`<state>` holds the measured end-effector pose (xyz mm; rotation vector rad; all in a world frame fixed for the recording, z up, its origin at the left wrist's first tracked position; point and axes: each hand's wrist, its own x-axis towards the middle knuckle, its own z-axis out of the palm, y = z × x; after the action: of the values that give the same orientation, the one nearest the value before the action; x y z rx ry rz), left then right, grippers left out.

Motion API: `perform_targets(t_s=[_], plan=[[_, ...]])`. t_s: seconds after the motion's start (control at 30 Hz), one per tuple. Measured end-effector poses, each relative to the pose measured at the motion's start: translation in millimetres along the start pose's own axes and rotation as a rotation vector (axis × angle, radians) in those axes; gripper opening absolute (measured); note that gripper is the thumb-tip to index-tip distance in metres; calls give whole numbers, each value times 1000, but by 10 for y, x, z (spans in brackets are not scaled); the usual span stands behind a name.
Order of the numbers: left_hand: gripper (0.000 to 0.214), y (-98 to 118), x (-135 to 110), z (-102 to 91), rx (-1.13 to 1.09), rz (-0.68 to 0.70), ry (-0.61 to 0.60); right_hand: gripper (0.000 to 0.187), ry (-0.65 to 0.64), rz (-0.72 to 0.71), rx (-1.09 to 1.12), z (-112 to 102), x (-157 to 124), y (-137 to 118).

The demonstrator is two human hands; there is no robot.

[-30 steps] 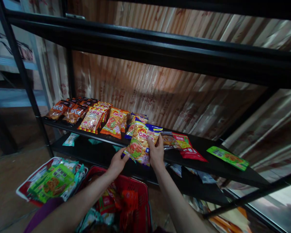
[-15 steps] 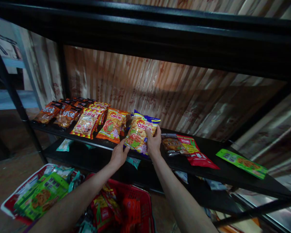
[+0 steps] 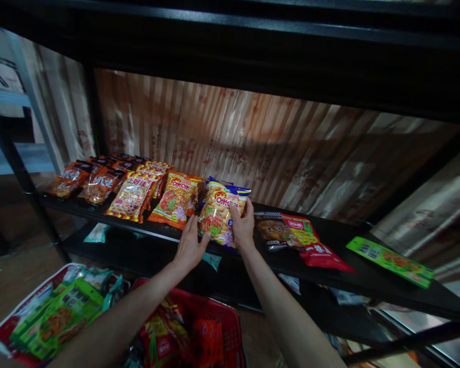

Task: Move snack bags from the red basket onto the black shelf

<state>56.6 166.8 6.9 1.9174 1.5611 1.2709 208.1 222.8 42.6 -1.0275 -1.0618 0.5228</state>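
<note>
A blue-and-yellow snack bag (image 3: 216,217) stands tilted back at the front of the black shelf (image 3: 329,240), another blue-edged bag partly hidden behind it. My right hand (image 3: 243,225) grips its right side, thumb on the front and fingers round the edge. At its lower left corner is my left hand (image 3: 189,248), fingers stretched out beside the bag and thumb apart, near or touching its front. Immediately left is an orange snack bag (image 3: 174,202), with more of its kind behind.
Further left are red-and-yellow bags (image 3: 133,197) and brown-orange bags (image 3: 99,184). To the right lie a brown bag (image 3: 274,232), a red bag (image 3: 322,253) and a green bag (image 3: 391,260). Below stand red baskets (image 3: 230,327) of packets. A dark upper shelf (image 3: 230,46) hangs overhead.
The bag has settled slightly lower and left against the one behind. My left hand's fingers have straightened and loosened from its lower corner. The right hand keeps hold. The view has shifted slightly.
</note>
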Motion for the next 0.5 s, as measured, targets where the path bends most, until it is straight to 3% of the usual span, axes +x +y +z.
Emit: perform_targets(t_s=[0.2,0.5], plan=[[84,186,278,-7,-15,-34,-147,71,-20,1,-39,5,57,132],[82,187,307,99,-11,-107,-111,76,-160,60,-66,-149,-29,137]])
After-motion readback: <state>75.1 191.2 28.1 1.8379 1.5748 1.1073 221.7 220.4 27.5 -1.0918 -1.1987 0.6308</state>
